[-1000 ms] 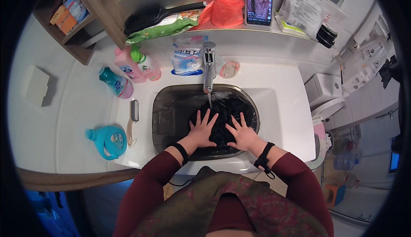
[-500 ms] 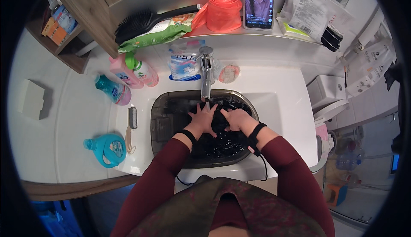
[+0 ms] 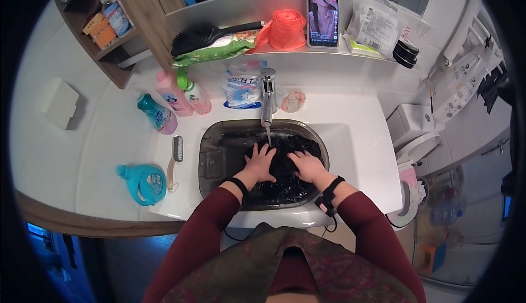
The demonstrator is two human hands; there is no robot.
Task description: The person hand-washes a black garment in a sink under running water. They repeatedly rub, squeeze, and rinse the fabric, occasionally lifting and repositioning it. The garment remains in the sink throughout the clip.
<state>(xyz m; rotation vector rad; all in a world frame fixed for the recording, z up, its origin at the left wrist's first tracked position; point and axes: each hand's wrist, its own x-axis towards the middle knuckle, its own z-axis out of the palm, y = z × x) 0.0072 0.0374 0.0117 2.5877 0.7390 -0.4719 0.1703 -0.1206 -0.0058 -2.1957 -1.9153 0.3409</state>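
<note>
Wet black fabric (image 3: 285, 185) lies bunched in water inside a dark translucent tub (image 3: 211, 187), which sits in the white sink. My left hand (image 3: 258, 165) rests palm down on the fabric, open with fingers spread. Beside it, my right hand (image 3: 308, 166) presses on the fabric from the right, its fingers stretched out and partly apart. A thin stream runs from the chrome faucet (image 3: 267, 103) close to my left fingertips. The garment's kind cannot be made out.
Left of the tub are a scrubbing brush (image 3: 176, 152), a teal detergent bottle (image 3: 143, 183) and several other bottles. Behind stand a detergent bag (image 3: 242, 88) and, on the shelf, a hairbrush (image 3: 200, 35), a red mesh roll (image 3: 287, 30) and a phone (image 3: 322, 18).
The view has shifted, showing more of the shelf and mirror. My hands have stayed on the black fabric; my right fingers have spread and flattened. The water stream now shows clearly.
</note>
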